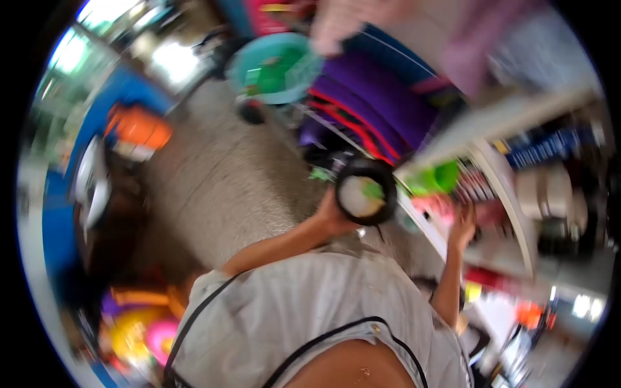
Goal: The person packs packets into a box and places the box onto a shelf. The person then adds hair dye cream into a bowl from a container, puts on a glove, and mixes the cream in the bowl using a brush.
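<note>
My left hand (332,211) is closed around the side of a round thing with a thick black rim (366,193). Its middle is pale with a green patch, and blur hides its exact kind. On the right, my right hand (462,227) reaches into a white shelf unit (508,194), its fingers stretched out beside pink goods (435,208). A bright green container (440,178) stands on the same shelf, just past my fingers.
Folded purple cloth (378,90) is stacked ahead, near a light-blue basin (240,74) with green contents. Grey floor (213,168) runs along the left. An orange bundle (139,126) lies by a blue edge at far left, and colourful goods (136,330) sit at lower left.
</note>
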Action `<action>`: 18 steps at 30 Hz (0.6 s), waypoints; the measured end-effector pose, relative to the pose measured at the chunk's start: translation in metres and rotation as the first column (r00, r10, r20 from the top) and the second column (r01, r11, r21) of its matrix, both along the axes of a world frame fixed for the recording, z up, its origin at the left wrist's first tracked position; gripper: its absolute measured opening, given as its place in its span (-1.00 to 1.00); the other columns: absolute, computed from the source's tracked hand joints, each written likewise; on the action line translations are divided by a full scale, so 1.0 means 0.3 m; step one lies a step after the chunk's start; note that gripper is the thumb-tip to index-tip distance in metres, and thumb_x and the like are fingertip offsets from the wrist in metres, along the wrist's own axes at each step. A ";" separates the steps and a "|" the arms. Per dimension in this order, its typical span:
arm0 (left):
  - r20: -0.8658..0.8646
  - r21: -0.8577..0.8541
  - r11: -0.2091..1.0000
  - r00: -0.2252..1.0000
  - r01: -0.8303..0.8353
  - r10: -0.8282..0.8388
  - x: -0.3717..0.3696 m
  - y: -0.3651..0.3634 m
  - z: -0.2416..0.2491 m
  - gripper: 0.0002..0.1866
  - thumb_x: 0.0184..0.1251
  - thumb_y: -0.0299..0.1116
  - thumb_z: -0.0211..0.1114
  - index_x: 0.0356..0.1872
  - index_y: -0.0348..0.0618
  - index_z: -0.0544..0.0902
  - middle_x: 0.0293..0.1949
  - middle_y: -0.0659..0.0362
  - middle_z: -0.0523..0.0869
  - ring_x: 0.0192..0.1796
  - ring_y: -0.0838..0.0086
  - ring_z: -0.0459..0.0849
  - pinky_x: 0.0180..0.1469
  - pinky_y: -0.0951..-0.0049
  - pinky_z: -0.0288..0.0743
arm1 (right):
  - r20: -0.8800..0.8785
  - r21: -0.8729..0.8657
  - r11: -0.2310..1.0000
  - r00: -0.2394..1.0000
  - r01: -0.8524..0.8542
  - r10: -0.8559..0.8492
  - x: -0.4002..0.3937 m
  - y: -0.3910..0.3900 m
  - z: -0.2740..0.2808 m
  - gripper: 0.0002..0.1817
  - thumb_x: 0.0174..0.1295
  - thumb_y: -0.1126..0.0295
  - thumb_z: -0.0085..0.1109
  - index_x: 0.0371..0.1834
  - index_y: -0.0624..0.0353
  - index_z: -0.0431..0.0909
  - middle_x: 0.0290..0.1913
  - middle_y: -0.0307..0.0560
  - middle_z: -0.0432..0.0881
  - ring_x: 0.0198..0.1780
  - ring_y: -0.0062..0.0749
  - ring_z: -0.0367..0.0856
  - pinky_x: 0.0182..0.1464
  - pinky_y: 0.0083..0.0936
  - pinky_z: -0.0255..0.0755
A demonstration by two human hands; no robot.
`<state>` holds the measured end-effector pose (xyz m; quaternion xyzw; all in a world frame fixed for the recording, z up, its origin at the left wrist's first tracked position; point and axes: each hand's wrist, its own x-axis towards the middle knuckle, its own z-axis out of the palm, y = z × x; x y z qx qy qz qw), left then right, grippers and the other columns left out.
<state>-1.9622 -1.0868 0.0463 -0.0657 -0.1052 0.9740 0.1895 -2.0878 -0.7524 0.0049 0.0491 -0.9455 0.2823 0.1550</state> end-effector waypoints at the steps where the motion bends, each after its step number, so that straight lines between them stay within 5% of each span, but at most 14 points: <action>1: -0.083 0.044 0.999 0.996 -0.020 0.024 0.011 -0.010 0.011 -0.31 0.18 0.28 0.01 0.18 -0.02 0.44 0.18 0.13 0.49 0.20 0.22 0.45 0.29 0.11 0.23 | 0.057 -0.128 0.984 0.990 -0.121 0.129 0.032 -0.044 0.006 -0.53 0.25 0.25 0.06 0.18 0.25 0.37 0.08 0.20 0.50 0.03 0.04 0.49 0.11 -0.29 0.34; 3: 0.090 -0.130 0.985 0.988 -0.116 0.129 0.020 -0.039 0.038 -0.24 0.13 0.36 0.00 0.18 -0.01 0.43 0.18 0.13 0.48 0.19 0.24 0.46 0.27 0.11 0.26 | 0.148 -0.100 0.960 0.950 -0.263 0.276 0.053 -0.119 -0.009 -0.56 0.25 0.25 0.06 0.14 0.25 0.39 0.04 0.18 0.51 -0.01 0.01 0.49 0.07 -0.30 0.34; 7: -0.086 -0.025 0.949 0.947 -0.313 0.310 0.066 -0.070 0.045 -0.45 0.34 0.13 -0.11 0.11 -0.06 0.49 0.10 0.14 0.56 0.13 0.29 0.52 0.26 0.15 0.30 | 0.226 -0.051 0.908 0.881 -0.416 0.416 0.022 -0.210 -0.050 -0.61 0.26 0.24 0.05 0.05 0.27 0.42 -0.04 0.15 0.53 -0.08 -0.04 0.49 -0.02 -0.32 0.35; 8: 0.033 -0.156 0.939 0.948 -0.307 0.316 0.065 -0.065 0.052 -0.38 0.18 0.32 0.00 0.03 0.06 0.54 0.05 0.20 0.58 0.14 0.28 0.51 0.17 0.03 0.34 | 0.228 -0.052 0.897 0.869 -0.439 0.439 0.004 -0.219 -0.058 -0.62 0.26 0.23 0.05 0.03 0.27 0.43 -0.06 0.15 0.53 -0.10 -0.06 0.50 -0.04 -0.32 0.35; 11: 0.024 -0.118 0.917 0.922 -0.382 0.387 0.101 -0.075 0.017 -0.40 0.19 0.28 0.01 0.05 0.07 0.52 0.06 0.20 0.58 0.12 0.28 0.51 0.15 0.02 0.35 | 0.248 -0.051 0.876 0.844 -0.480 0.477 -0.029 -0.234 -0.070 -0.64 0.26 0.22 0.05 -0.04 0.29 0.45 -0.12 0.12 0.54 -0.16 -0.10 0.50 -0.10 -0.34 0.36; 18: 0.066 -0.053 0.902 0.899 -0.429 0.432 0.159 -0.117 0.007 -0.40 0.19 0.24 0.05 0.08 0.03 0.50 0.08 0.19 0.56 0.11 0.28 0.51 0.17 0.07 0.34 | 0.152 -0.150 0.934 0.926 -0.323 0.344 -0.065 -0.193 -0.061 -0.67 0.26 0.20 0.04 -0.19 0.31 0.51 -0.25 0.07 0.58 -0.29 -0.19 0.50 -0.25 -0.37 0.37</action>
